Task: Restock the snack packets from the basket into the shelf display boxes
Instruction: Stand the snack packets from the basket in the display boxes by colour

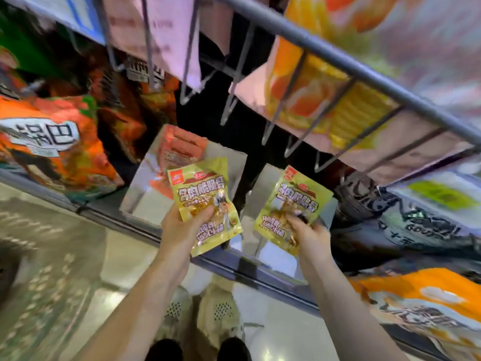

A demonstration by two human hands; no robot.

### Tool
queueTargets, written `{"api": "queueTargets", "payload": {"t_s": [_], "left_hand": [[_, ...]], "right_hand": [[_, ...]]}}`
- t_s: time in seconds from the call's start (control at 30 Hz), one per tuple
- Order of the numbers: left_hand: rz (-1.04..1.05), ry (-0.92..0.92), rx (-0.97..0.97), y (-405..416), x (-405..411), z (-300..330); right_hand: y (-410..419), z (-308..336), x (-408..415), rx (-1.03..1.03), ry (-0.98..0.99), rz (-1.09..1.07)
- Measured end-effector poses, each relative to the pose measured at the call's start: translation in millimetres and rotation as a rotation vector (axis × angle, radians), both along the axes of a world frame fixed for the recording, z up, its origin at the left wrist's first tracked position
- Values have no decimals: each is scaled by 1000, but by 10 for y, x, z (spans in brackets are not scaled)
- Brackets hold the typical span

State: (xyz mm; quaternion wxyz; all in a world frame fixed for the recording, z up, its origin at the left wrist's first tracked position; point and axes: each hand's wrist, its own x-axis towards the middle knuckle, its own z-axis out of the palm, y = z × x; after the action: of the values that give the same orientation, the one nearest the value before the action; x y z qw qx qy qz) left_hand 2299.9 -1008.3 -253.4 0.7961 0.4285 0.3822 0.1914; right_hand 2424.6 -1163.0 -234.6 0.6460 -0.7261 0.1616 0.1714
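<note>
Two yellow snack packets are up in front of me in the head view. My left hand [182,227] pinches the left packet [205,204] by its lower half, thumb curled over the front. My right hand [309,235] grips the right packet [291,207] the same way. Just beyond my left hand stands a clear display box [145,183] holding red packets [182,149]; another clear box [263,183] sits behind my right hand.

The packets [205,204] I hold are glossy yellow plastic film. The display boxes [145,178] look like clear, shiny plastic. The rack [338,58] overhead is matt grey metal wire.
</note>
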Motion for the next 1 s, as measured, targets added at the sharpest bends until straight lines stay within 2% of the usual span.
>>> {"api": "queueTargets", "payload": {"t_s": [0.27, 0.4, 0.57, 0.7, 0.8, 0.9, 1.0], "left_hand": [[-92, -30, -227, -322, 209, -348], [-157, -37, -261, -437, 334, -436], [-151, -25, -276, -496, 423, -494], [-162, -29, -265, -448, 339, -480], [-196, -40, -257, -396, 235, -445], [-189, -27, -262, -358, 158, -453], [-187, -30, -284, -340, 98, -465]], "right_hand": [[-114, -230, 304, -230, 26, 70], [-175, -276, 348, -293, 198, 181], [-1, -367, 506, -230, 171, 167], [129, -417, 534, -308, -35, 91], [211, -442, 494, -158, 49, 101], [229, -528, 464, -221, 18, 118], [298, -542, 430, -257, 83, 169]]}}
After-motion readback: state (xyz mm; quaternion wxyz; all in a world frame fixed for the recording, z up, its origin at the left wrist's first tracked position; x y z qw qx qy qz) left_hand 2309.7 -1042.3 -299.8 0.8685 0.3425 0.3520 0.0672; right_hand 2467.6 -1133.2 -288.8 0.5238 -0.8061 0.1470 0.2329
